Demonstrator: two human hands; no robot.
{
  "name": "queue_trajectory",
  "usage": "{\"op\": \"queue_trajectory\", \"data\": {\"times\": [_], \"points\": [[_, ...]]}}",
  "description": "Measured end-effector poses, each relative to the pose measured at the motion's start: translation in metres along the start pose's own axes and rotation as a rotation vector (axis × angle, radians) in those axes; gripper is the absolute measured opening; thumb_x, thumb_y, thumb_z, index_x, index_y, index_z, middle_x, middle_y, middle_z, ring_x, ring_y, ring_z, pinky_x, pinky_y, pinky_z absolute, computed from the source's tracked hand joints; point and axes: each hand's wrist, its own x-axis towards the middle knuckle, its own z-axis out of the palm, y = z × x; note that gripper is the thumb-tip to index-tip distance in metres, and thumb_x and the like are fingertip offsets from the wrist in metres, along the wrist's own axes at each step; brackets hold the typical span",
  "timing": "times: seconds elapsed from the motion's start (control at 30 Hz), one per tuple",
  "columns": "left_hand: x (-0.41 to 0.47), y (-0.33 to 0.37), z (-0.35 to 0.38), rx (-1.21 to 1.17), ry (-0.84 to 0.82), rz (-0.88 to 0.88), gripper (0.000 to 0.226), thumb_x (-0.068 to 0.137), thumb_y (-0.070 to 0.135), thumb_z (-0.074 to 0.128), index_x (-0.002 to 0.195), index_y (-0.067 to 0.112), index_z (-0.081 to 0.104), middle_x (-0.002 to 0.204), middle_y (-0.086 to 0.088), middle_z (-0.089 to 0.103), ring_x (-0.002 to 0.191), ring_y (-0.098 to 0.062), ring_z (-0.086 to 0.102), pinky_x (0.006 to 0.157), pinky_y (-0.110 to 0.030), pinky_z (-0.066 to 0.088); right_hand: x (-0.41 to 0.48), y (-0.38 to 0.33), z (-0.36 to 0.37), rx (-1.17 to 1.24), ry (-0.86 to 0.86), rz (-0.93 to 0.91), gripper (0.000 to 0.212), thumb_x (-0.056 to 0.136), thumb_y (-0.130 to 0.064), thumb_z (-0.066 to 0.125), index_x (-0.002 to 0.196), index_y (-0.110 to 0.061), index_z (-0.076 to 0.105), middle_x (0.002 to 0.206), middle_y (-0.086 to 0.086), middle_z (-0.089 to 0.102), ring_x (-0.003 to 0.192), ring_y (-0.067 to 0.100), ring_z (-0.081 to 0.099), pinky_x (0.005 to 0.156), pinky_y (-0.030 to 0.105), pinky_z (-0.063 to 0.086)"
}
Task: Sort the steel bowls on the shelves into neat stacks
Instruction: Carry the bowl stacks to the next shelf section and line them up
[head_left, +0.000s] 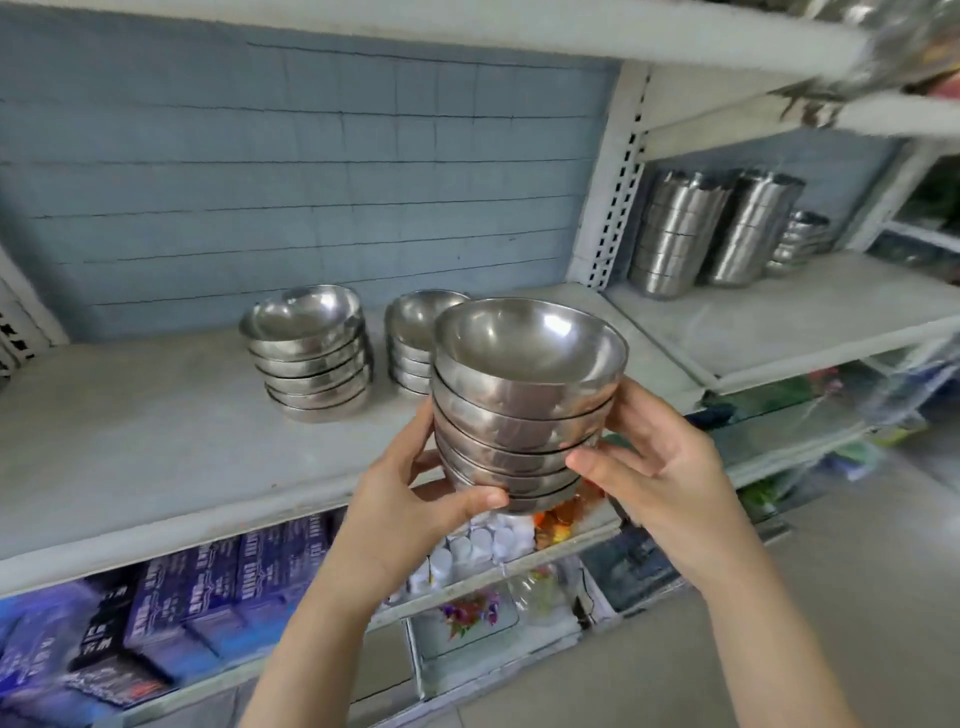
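Note:
I hold a stack of several steel bowls (524, 395) in front of the grey shelf (156, 447), just above its front edge. My left hand (415, 499) grips the stack's lower left side, thumb under the bottom bowl. My right hand (649, 467) clasps the right side, thumb across the lower bowls. On the shelf behind stand two more stacks of steel bowls: a wider one (311, 358) at the middle and a smaller one (410, 338), partly hidden by the held stack.
A white slotted upright (613, 197) divides the shelving. The right-hand shelf (779, 312) carries two tall stacks of steel cups (717, 234) and a short bowl stack (797, 241). Purple boxes (208, 587) and white containers (467, 551) fill the shelf below. Another shelf (623, 41) hangs overhead.

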Motion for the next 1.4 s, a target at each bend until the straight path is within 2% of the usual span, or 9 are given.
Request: {"op": "queue_trajectory", "data": {"times": [0.1,0.27,0.4,0.53,0.7,0.87,1.03,1.23,1.4], "points": [[0.015,0.001,0.061,0.004,-0.083,0.006,0.075,0.063,0.033,0.082,0.132,0.030,0.053,0.115,0.005,0.070,0.108,-0.019,0.065,0.093,-0.038,0.053,-0.015,0.005,-0.062,-0.031,0.050,0.005,0.070,0.068,-0.021,0.078,0.134,-0.023,0.058,0.125,-0.013,0.070,0.116,0.004,0.065,0.093,0.019,0.052],[0.045,0.006,0.144,0.004,-0.174,0.004,0.075,0.067,0.028,0.083,0.135,0.031,0.050,0.118,0.006,0.069,0.108,-0.017,0.066,0.090,-0.037,0.054,-0.021,0.017,-0.145,-0.045,0.135,0.015,0.072,0.070,-0.019,0.078,0.138,-0.021,0.055,0.129,-0.013,0.068,0.120,0.005,0.063,0.095,0.019,0.051],[0.082,0.005,0.194,0.026,-0.218,0.001,0.075,0.067,0.032,0.082,0.134,0.033,0.050,0.113,0.004,0.070,0.106,-0.021,0.066,0.091,-0.047,0.054,-0.007,0.035,-0.199,-0.050,0.167,0.027,0.073,0.069,-0.021,0.078,0.138,-0.024,0.054,0.131,-0.013,0.067,0.121,0.007,0.063,0.097,0.024,0.052],[0.133,-0.003,0.243,0.021,-0.233,0.006,0.071,0.071,0.016,0.084,0.131,0.035,0.051,0.111,0.011,0.070,0.104,-0.012,0.065,0.085,-0.033,0.057,0.024,0.062,-0.252,-0.063,0.200,0.052,0.083,0.066,-0.022,0.082,0.143,-0.023,0.050,0.135,-0.012,0.064,0.125,0.008,0.060,0.102,0.027,0.050],[0.217,-0.015,0.303,-0.053,-0.274,0.027,0.085,0.064,0.020,0.088,0.137,0.032,0.048,0.121,0.013,0.066,0.113,-0.008,0.061,0.093,-0.027,0.053,0.079,0.091,-0.324,-0.077,0.214,0.090,0.092,0.064,-0.038,0.090,0.144,-0.017,0.049,0.138,-0.005,0.063,0.129,0.015,0.058,0.106,0.028,0.046],[0.299,-0.016,0.365,-0.062,-0.351,0.050,0.081,0.064,0.033,0.086,0.136,0.037,0.048,0.123,0.016,0.064,0.112,-0.008,0.061,0.093,-0.028,0.052,0.127,0.120,-0.398,-0.090,0.253,0.101,0.082,0.067,-0.014,0.085,0.142,-0.018,0.052,0.137,-0.011,0.062,0.128,0.011,0.058,0.106,0.025,0.046],[0.364,-0.019,0.430,-0.019,-0.398,0.049,0.080,0.068,0.031,0.086,0.137,0.035,0.045,0.125,0.018,0.061,0.110,0.000,0.060,0.083,-0.012,0.050,0.164,0.152,-0.469,-0.080,0.298,0.132,0.079,0.069,-0.011,0.081,0.142,-0.015,0.052,0.140,-0.007,0.061,0.132,0.012,0.055,0.110,0.028,0.043],[0.456,-0.036,0.518,0.022,-0.403,-0.005,0.093,0.058,0.032,0.091,0.137,0.028,0.041,0.131,0.012,0.056,0.110,-0.010,0.062,0.092,-0.032,0.055,0.227,0.196,-0.570,-0.074,0.254,0.118,0.076,0.070,-0.004,0.078,0.141,-0.009,0.053,0.136,-0.004,0.064,0.129,0.010,0.058,0.104,0.020,0.046],[0.536,-0.051,0.604,0.017,-0.354,-0.029,0.095,0.063,0.015,0.090,0.140,0.021,0.035,0.134,0.009,0.052,0.110,-0.012,0.062,0.088,-0.021,0.053,0.295,0.240,-0.673,-0.071,0.153,0.125,0.079,0.068,-0.004,0.079,0.142,-0.006,0.051,0.138,-0.001,0.063,0.128,0.011,0.058,0.105,0.019,0.045]]}}
